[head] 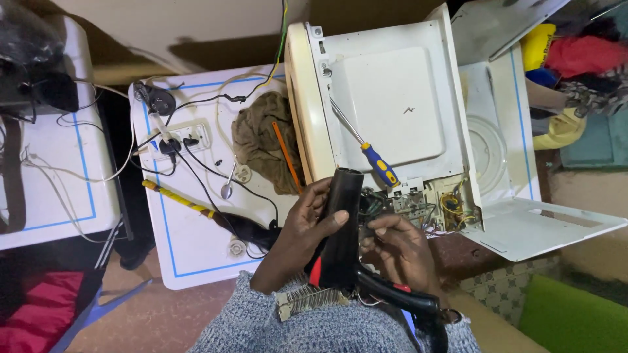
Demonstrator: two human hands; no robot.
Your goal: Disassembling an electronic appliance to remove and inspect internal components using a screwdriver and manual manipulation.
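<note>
A black hair dryer [343, 222] with red switches points its barrel up in front of me. My left hand [302, 229] wraps around the barrel. At the dryer's right side, my right hand [400, 247] pinches something small among its wires. Its black handle [399, 297] runs down to the right. A bare heating coil element [309, 301] lies on my grey sleeve just below. Behind the hands stands a white appliance [392, 104] with its panel off, wiring and a circuit board [418, 202] exposed. A screwdriver with a blue and yellow handle [366, 149] rests on it.
A white table [190, 248] at left carries a power strip [175, 138], black cables, a brown rag [261, 137], an orange pencil-like stick [286, 155] and a yellow-striped tool [178, 197]. A white panel [549, 225] lies at right, and clothes are piled at top right.
</note>
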